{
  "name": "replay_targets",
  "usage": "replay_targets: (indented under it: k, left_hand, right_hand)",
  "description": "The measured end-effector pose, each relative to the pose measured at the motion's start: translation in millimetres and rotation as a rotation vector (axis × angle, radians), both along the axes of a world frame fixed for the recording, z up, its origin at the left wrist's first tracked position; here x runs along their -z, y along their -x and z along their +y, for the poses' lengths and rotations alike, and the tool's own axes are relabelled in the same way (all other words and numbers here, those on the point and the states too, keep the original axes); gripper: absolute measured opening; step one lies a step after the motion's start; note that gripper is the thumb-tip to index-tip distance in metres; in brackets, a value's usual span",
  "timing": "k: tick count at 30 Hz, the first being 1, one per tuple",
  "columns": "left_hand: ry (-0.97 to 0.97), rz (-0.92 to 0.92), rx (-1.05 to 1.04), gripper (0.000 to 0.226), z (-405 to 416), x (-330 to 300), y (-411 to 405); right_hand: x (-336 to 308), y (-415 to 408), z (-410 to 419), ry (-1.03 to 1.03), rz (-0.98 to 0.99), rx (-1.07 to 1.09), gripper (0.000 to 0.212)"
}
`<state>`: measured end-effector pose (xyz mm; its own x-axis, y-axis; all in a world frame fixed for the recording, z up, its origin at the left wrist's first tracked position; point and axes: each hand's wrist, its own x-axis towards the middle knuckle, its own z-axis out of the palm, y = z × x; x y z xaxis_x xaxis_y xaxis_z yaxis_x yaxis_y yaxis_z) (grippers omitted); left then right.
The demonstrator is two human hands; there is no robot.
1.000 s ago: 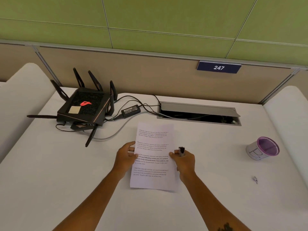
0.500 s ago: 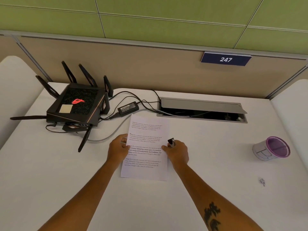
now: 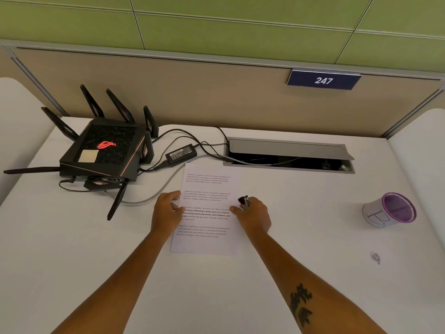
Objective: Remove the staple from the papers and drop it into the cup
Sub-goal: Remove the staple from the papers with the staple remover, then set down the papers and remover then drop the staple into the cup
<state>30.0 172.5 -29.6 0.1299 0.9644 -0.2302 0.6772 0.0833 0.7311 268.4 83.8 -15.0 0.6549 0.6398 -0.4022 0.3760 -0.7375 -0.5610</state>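
Both edges of my thin, floppy papers are pinned, left hand with loosely curled fingers, right hand clutching the remover.

You face a white desk against a tan partition bearing a blue plate numbered 247, green wall panels above, under even light.
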Motion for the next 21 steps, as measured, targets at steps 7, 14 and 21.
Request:
replay_targets:
  k: [7, 14, 21]
  left_hand:
    - [-0.043, -0.032, -0.075, 0.043, -15, 1, 1]
    - [-0.365, 0.034, 0.149, 0.050, -82, 14, -9]
    - [-0.376, 0.047, 0.226, 0.055, -142, 30, -35]
  right_hand:
    - [-2, -19, -11, -0.204, 0.307, 0.055, 0.029]
    - [-15, -69, -32, -0.229, 0.299, -0.108, 0.033]
    - [-9, -128, -45, -0.131, -0.011, -0.209, 0.045]
